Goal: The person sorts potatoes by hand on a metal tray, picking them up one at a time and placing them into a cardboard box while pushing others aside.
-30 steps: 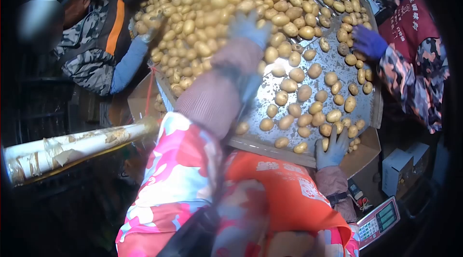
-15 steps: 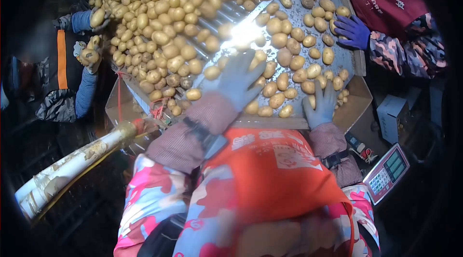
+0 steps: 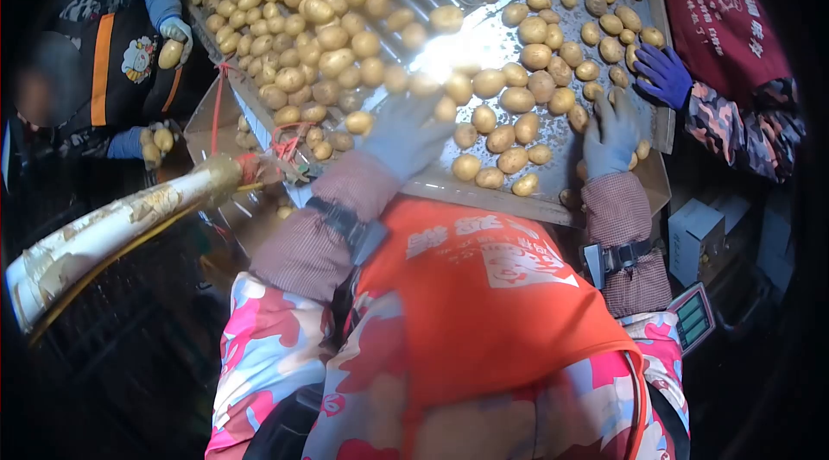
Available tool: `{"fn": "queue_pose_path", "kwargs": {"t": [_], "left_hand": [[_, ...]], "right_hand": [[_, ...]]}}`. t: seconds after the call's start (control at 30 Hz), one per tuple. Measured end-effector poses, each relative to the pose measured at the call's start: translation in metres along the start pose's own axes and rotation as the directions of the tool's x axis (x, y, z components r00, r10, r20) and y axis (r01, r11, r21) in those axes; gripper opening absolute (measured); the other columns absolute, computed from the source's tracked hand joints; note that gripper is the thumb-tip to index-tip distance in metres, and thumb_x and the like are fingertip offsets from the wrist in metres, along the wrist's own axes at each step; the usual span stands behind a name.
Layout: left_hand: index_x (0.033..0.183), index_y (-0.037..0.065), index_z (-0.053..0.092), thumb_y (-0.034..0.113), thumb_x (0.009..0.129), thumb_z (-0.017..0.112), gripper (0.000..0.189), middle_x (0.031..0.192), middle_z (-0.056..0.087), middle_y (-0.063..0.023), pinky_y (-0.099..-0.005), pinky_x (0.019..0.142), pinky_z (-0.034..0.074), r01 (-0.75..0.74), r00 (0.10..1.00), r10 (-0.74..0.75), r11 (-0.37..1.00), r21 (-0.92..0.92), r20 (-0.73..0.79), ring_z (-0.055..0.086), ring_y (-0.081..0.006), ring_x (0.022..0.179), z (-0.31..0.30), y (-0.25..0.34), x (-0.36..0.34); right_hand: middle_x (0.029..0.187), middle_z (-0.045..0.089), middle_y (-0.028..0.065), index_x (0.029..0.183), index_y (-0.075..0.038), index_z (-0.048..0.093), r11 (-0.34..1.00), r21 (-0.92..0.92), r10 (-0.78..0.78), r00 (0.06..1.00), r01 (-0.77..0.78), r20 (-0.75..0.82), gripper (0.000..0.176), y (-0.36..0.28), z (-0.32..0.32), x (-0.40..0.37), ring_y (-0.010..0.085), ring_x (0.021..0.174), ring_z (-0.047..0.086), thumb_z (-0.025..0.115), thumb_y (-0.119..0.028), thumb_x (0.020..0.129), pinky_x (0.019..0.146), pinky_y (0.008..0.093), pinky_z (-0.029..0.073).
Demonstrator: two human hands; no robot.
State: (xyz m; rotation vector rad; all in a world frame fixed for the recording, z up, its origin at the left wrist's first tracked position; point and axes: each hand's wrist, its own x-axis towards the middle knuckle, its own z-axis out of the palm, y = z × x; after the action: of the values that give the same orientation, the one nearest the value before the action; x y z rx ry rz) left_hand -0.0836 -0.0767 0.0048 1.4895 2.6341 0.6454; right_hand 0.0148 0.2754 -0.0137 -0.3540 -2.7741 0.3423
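Many yellow potatoes (image 3: 518, 99) lie on a metal sorting table (image 3: 553, 134), loosely spread before me and heaped thickly toward the back left. My left hand (image 3: 404, 136), in a grey-blue glove, reaches flat across the table beside several potatoes. It is blurred, but its fingers look stretched out, and I see no potato held in it. My right hand (image 3: 611, 136), gloved the same way, rests at the table's right side. Its fingers are apart and bent slightly over potatoes, touching or nearly touching them; what lies under the palm is hidden.
A co-worker's purple glove (image 3: 663, 76) is at the right edge. On the left, another person's gloved hand (image 3: 176, 31) holds a potato. A taped white pipe (image 3: 129, 223) juts in at left. Cardboard boxes (image 3: 696, 240) and a scale display (image 3: 693, 319) are at lower right.
The view has shifted, so the table appears turned. My right hand has moved farther up among the potatoes; my left hand is still sweeping. The left co-worker's hands have moved apart, away from the heap.
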Motion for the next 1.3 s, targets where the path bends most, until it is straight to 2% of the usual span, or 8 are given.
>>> {"fn": "queue_pose_path", "kwargs": {"t": [0.57, 0.7, 0.77, 0.93, 1.0, 1.07, 1.1, 1.3], "left_hand": [[0.141, 0.006, 0.048, 0.023, 0.102, 0.052, 0.042, 0.141, 0.053, -0.0177, -0.0474, 0.112, 0.041, 0.084, 0.913, -0.400, 0.380, -0.921, -0.081, 0.053, -0.0346, 0.130, 0.084, 0.074, -0.036], [0.146, 0.000, 0.038, 0.019, 0.105, 0.048, 0.047, 0.140, 0.053, -0.0169, -0.0422, 0.111, 0.044, -0.126, 0.748, -0.394, -0.874, -0.468, 0.534, 0.054, -0.0299, 0.129, 0.056, 0.079, -0.039], [0.146, 0.009, 0.041, 0.020, 0.107, 0.042, 0.041, 0.141, 0.052, -0.0129, -0.0428, 0.113, 0.039, 0.189, 0.887, -0.440, 0.065, -0.980, 0.142, 0.051, -0.0246, 0.130, 0.087, 0.066, -0.077], [0.140, 0.012, 0.046, 0.018, 0.105, 0.047, 0.036, 0.131, 0.058, -0.0098, -0.0382, 0.107, 0.044, 0.225, 0.652, -0.498, -0.594, -0.773, 0.572, 0.054, -0.0210, 0.122, 0.044, 0.061, -0.092], [0.136, 0.012, 0.051, 0.021, 0.102, 0.054, 0.035, 0.124, 0.061, -0.0084, -0.0345, 0.099, 0.049, 0.323, 0.739, -0.596, -0.096, -0.942, 0.314, 0.059, -0.0194, 0.113, 0.020, 0.071, -0.091], [0.133, 0.010, 0.054, 0.029, 0.099, 0.061, 0.039, 0.121, 0.062, -0.0082, -0.0323, 0.094, 0.052, 0.241, 0.557, -0.626, -0.507, -0.828, 0.546, 0.060, -0.0181, 0.107, -0.014, 0.077, -0.077], [0.132, 0.009, 0.056, 0.035, 0.098, 0.064, 0.044, 0.121, 0.063, -0.0084, -0.0316, 0.091, 0.052, 0.062, 0.418, -0.487, -0.827, -0.559, 0.767, 0.060, -0.0175, 0.105, -0.026, 0.076, -0.072], [0.130, 0.006, 0.056, 0.048, 0.096, 0.062, 0.054, 0.084, 0.059, 0.0016, -0.0227, 0.052, 0.043, -0.014, 0.613, -0.632, -0.609, -0.793, 0.475, 0.051, -0.0086, 0.061, -0.044, 0.034, -0.222]], "right_hand": [[0.130, 0.061, 0.0209, 0.133, -0.005, 0.059, 0.795, 0.601, -0.315, 0.789, -0.085, 0.528, 0.050, -0.086, 0.018, 0.032, 0.0366, 0.111, 0.061, 0.067, -0.029, 0.090, 0.098, 0.0413, 0.049], [0.136, 0.056, 0.0177, 0.134, -0.011, 0.059, 0.970, 0.127, -0.244, 0.827, 0.208, 0.506, 0.054, -0.122, 0.044, 0.063, 0.0369, 0.117, 0.059, 0.070, -0.029, 0.084, 0.098, 0.0434, 0.050], [0.134, 0.056, 0.0164, 0.133, -0.014, 0.059, 0.971, -0.065, -0.163, 0.834, 0.231, 0.527, 0.054, -0.140, 0.054, 0.069, 0.0373, 0.118, 0.058, 0.070, -0.028, 0.083, 0.099, 0.0430, 0.050], [0.128, 0.060, 0.0146, 0.132, -0.014, 0.060, 0.877, 0.479, -0.156, 0.934, -0.019, 0.322, 0.047, -0.135, 0.051, 0.071, 0.0327, 0.109, 0.062, 0.069, -0.013, 0.086, 0.096, 0.0400, 0.052], [0.127, 0.061, 0.0152, 0.134, -0.014, 0.060, 0.748, 0.549, -0.032, 0.805, -0.374, 0.592, 0.048, -0.163, 0.010, 0.047, 0.0298, 0.113, 0.061, 0.070, -0.015, 0.088, 0.095, 0.0371, 0.052], [0.124, 0.063, 0.0144, 0.140, -0.011, 0.057, 0.518, 0.538, -0.853, 0.452, 0.665, 0.261, 0.044, -0.146, 0.024, 0.006, 0.0251, 0.114, 0.061, 0.063, -0.019, 0.097, 0.096, 0.0337, 0.051], [0.122, 0.065, 0.0135, 0.138, -0.009, 0.057, 0.602, 0.795, -0.634, 0.563, -0.070, 0.530, 0.040, -0.174, 0.002, -0.016, 0.0243, 0.113, 0.062, 0.061, -0.017, 0.099, 0.098, 0.0346, 0.049], [0.123, 0.063, 0.0156, 0.132, -0.011, 0.059, 0.892, 0.433, -0.326, 0.847, 0.129, 0.420, 0.044, -0.114, 0.019, -0.001, 0.0318, 0.114, 0.060, 0.064, -0.013, 0.088, 0.099, 0.0401, 0.049]]}}
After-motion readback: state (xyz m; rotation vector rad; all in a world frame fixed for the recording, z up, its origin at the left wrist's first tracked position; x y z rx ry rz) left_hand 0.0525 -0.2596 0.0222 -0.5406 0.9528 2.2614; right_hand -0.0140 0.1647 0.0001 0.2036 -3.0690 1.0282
